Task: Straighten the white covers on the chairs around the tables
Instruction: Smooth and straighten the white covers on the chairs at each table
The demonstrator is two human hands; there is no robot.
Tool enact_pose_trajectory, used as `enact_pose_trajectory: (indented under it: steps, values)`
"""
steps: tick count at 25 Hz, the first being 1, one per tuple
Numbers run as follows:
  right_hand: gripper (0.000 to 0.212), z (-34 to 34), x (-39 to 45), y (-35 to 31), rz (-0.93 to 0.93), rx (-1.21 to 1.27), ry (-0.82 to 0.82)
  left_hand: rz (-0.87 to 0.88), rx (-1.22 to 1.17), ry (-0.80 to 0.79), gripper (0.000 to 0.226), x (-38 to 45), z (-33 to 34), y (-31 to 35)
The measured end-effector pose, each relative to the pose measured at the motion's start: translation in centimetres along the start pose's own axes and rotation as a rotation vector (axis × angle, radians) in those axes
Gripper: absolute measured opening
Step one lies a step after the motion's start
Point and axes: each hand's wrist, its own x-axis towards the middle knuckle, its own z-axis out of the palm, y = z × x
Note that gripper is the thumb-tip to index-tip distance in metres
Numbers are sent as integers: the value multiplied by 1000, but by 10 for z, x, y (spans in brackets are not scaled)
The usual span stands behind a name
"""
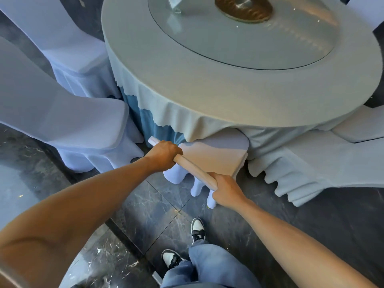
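Observation:
A chair in a white cover (214, 156) stands right in front of me, its seat pushed partly under the round table (228, 100). My left hand (164, 155) is closed around the top edge of the chair's back near its left end. My right hand (225, 191) grips the same top edge at its right end. The cover's skirt (176, 177) hangs in scalloped folds to the floor below my hands. The front of the seat is hidden by the hanging tablecloth.
Two more white-covered chairs (68, 125) (68, 44) stand to the left, another (315, 163) to the right. The table carries a glass turntable (239, 42). My feet (197, 227) stand on dark marble tiles behind the chair.

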Motion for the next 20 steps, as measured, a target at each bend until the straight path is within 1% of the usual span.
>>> enact_pose_trajectory:
  steps: [2,5,10,13,15,17,19,20]
  values:
    - [57,-12,10,3,2,21,18,-36,106,-41,24,18,-10,6]
    - [47,-29,21,8,-43,11,-5,-57,147,-78,20,33,-13,5]
    - [42,-46,33,18,-104,-17,8,-65,283,-72,11,41,-19,6]
    - [45,-56,40,13,-112,-23,12,-42,288,-30,7,44,-20,-5]
    - [46,-60,43,10,-95,-29,16,-19,228,-37,6,46,-21,-19]
    - [46,-58,45,3,-57,-50,18,-1,143,-77,15,46,-20,-37]
    - [45,-53,51,-13,-32,-66,71,-11,47,-154,30,49,-21,-54]
    - [45,-50,55,-25,-30,-72,110,-3,44,-186,34,51,-21,-61]
